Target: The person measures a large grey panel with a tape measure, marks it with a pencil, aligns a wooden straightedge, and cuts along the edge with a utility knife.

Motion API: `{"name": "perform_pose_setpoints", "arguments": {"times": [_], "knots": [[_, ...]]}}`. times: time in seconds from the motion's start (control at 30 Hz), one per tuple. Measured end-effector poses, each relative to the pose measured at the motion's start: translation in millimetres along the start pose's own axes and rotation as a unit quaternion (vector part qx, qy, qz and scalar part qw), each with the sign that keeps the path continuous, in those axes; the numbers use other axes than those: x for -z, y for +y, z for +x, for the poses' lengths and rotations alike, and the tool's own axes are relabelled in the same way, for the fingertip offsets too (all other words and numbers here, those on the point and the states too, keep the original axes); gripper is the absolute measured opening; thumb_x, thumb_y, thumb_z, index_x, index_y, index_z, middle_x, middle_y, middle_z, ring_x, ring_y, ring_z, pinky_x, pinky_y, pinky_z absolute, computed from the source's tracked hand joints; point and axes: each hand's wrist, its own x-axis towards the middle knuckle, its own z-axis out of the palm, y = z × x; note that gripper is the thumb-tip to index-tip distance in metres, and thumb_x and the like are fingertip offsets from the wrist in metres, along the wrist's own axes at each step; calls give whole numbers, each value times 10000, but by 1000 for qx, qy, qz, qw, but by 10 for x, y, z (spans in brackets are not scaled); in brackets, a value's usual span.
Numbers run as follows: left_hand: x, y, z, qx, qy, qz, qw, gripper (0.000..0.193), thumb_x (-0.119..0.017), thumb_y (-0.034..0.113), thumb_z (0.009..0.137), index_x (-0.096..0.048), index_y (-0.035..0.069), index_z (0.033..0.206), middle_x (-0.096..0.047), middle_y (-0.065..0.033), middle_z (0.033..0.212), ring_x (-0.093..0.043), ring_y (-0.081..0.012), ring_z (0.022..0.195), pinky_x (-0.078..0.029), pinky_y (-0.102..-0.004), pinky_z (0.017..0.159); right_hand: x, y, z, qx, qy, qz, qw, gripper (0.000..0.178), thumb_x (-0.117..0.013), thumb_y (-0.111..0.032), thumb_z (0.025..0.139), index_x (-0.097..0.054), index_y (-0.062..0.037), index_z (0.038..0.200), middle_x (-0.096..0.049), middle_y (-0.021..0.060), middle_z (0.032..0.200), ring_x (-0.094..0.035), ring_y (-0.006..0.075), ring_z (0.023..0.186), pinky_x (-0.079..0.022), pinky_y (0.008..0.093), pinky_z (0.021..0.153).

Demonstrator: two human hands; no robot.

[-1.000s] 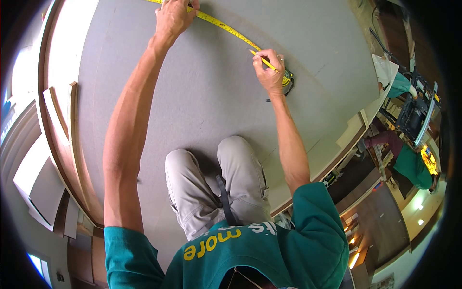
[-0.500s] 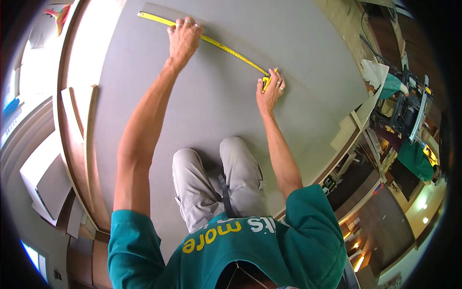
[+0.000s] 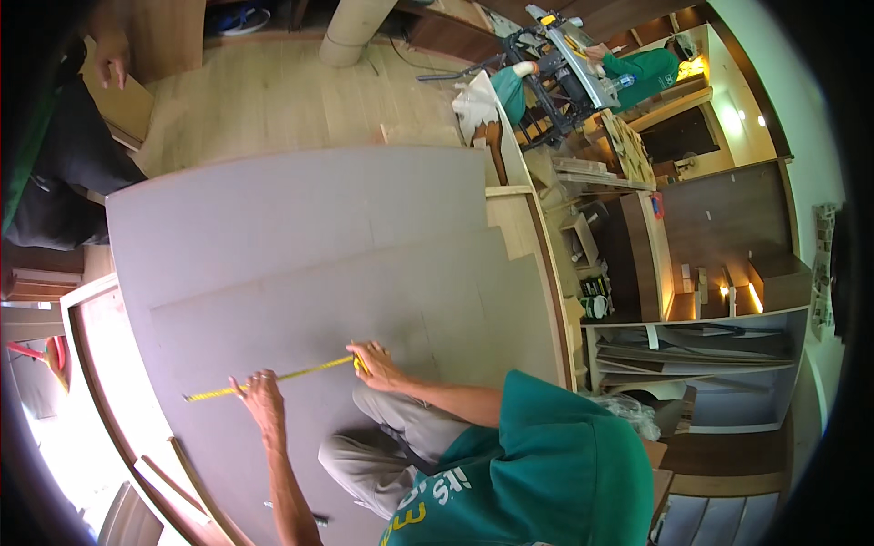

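Note:
A yellow tape measure (image 3: pixel 314 369) is drawn out over a large flat grey board (image 3: pixel 273 246) in front of my bent knees. My right hand (image 3: pixel 381 369) grips its case at the blade's right end. Along the blade to the left, my left hand (image 3: pixel 262 397) has its fingers closed on the tape, a short way in from the free end. That end reaches past the left hand over the board. The undersides of both hands are hidden. Small dark items (image 3: pixel 320 520) lie beside my left forearm.
Wooden strips (image 3: pixel 173 487) lie by the board's left edge. A person's dark-trousered legs (image 3: pixel 77 191) stand at the far left. Beyond the right edge are a saw machine (image 3: pixel 564 77), a person in a green shirt (image 3: pixel 645 73) and shelving (image 3: pixel 701 373). A thick tube (image 3: pixel 353 32) stands at the back.
My view has swung to the right, bringing the far floor and another person's legs into sight. Both hands still hold the tape measure, now appearing lower and closer to my knees.

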Motion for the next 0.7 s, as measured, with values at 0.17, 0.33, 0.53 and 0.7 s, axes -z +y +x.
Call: {"name": "perform_pose_setpoints", "arguments": {"times": [0.17, 0.33, 0.53, 0.7], "knots": [[-153, 501, -348, -24, 20, -51, 998, 174, -635, 68, 834, -656, 136, 993, -630, -28, 1059, -586, -221, 1084, -161, -594, 1191, -171, 54, -100, 33, 4, -8, 999, 615, -675, -154, 828, -399, -148, 1377, -512, 144, 1307, -471, 363, 1183, -387, 550, 927], [7, 1254, -444, -37, 47, -140, 988, 303, -688, 109, 821, -624, 137, 1115, -556, -51, 1281, -512, -266, 1223, -154, -602, 1188, -78, 669, -181, -62, 66, -19, 996, 600, -687, -200, 809, -445, -138, 1355, -536, 149, 1268, -470, 364, 1206, -395, 592, 903], [-331, 1411, -833, 14, 62, -123, 990, 336, -699, 102, 817, -620, 119, 1143, -554, -95, 1311, -497, -290, 1259, -170, -596, 1175, 192, 1676, -713, -166, 184, -56, 967, 605, -700, -239, 801, -448, -126, 1339, -535, 133, 1275, -457, 349, 1238, -378, 588, 962], [-281, 1338, -1746, 100, 72, -71, 990, 372, -701, 99, 801, -604, 109, 1160, -541, -138, 1322, -470, -321, 1294, -206, -608, 1145, 239, 2384, -1508, -251, 220, -88, 939, 577, -679, -252, 797, -464, -143, 1321, -532, 126, 1283, -449, 332, 1261, -363, 580, 996]]}}
